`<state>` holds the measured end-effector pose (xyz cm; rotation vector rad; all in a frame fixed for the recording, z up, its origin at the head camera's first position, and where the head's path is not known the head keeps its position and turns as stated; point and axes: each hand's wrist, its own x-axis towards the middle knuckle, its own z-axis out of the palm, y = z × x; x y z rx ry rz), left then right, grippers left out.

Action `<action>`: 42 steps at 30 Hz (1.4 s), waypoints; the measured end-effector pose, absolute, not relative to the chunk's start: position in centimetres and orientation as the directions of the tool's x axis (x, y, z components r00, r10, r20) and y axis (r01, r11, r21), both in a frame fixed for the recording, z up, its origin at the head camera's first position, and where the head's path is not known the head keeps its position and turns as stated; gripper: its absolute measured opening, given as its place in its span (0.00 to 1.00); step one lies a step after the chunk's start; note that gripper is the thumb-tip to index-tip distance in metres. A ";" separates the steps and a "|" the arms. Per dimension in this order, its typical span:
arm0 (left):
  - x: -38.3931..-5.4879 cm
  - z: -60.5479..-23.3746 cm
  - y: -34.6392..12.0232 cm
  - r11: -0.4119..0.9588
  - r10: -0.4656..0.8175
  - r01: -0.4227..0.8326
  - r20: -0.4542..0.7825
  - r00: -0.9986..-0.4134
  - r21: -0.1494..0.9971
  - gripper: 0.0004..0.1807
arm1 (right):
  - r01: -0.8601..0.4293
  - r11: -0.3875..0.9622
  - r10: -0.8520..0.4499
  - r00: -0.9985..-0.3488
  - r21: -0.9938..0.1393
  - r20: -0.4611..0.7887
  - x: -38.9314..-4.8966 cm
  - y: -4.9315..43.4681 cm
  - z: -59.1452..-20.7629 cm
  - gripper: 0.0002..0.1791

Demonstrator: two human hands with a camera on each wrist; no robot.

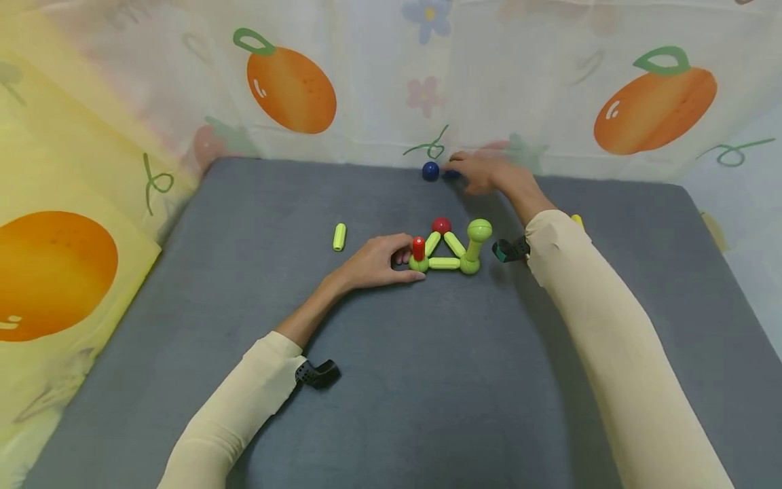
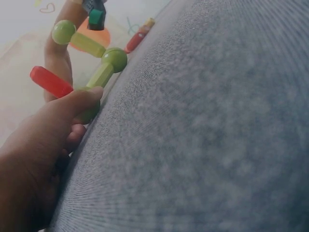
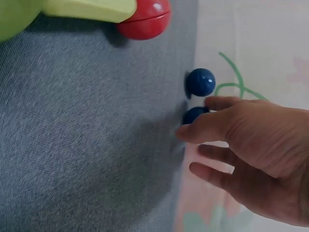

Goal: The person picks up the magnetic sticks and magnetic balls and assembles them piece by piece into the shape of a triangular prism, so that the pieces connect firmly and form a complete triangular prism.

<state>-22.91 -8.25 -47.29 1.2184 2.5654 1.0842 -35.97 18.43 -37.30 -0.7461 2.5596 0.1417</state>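
Note:
My left hand grips the green ball at the near left corner of a triangular ball-and-stick frame, thumb in front and fingers behind. A red stick stands up from that ball. At the frame's right corner, a green stick rises to a green ball; a red ball forms the far corner. By the table's far edge, my right hand has thumb and forefinger round a blue ball, which they partly hide. Another blue ball lies just left of it.
A loose light-green stick lies left of the frame. Past the right forearm a yellow end shows, and the left wrist view has a red and yellow piece there. A fruit-print cloth hangs behind the grey tabletop.

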 end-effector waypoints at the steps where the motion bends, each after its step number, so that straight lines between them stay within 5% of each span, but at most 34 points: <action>1: -22.9 -47.3 -8.2 0.423 0.712 0.640 0.202 -0.673 0.642 0.18 | -0.549 0.836 -0.488 -0.744 0.002 -0.457 -36.5 18.8 -38.0 0.34; 5: -23.1 -47.1 -8.1 0.425 0.707 0.635 0.201 -0.678 0.645 0.17 | -0.626 0.762 -0.542 -0.756 0.163 -0.368 -38.7 21.0 -41.6 0.25; 7: -23.2 -47.1 -8.1 0.431 0.701 0.623 0.193 -0.687 0.653 0.17 | -0.643 0.750 -0.569 -0.748 0.157 -0.341 -38.3 21.7 -42.0 0.24; 14: -23.1 -47.1 -8.4 0.460 0.682 0.589 0.161 -0.714 0.664 0.17 | -0.519 0.831 -0.555 -0.764 -0.198 -0.328 -30.9 20.7 -36.5 0.25; 20: -23.1 -47.2 -8.3 0.458 0.687 0.601 0.169 -0.707 0.655 0.18 | -0.526 0.772 -0.582 -0.811 -0.357 -0.064 -26.6 20.9 -33.5 0.20; 25: -23.3 -47.2 -8.3 0.449 0.694 0.612 0.178 -0.698 0.651 0.17 | -0.640 0.657 -0.655 -0.746 -0.398 0.117 -23.4 19.5 -32.2 0.19; 34: -23.1 -47.4 -8.6 0.431 0.705 0.607 0.171 -0.689 0.668 0.16 | -0.699 0.545 -0.780 -0.625 -0.463 0.027 -21.1 14.2 -33.2 0.18; 42: -23.1 -47.4 -8.8 0.425 0.703 0.593 0.163 -0.692 0.684 0.15 | -0.654 0.607 -0.751 -0.657 -0.452 -0.059 -20.9 13.3 -33.9 0.25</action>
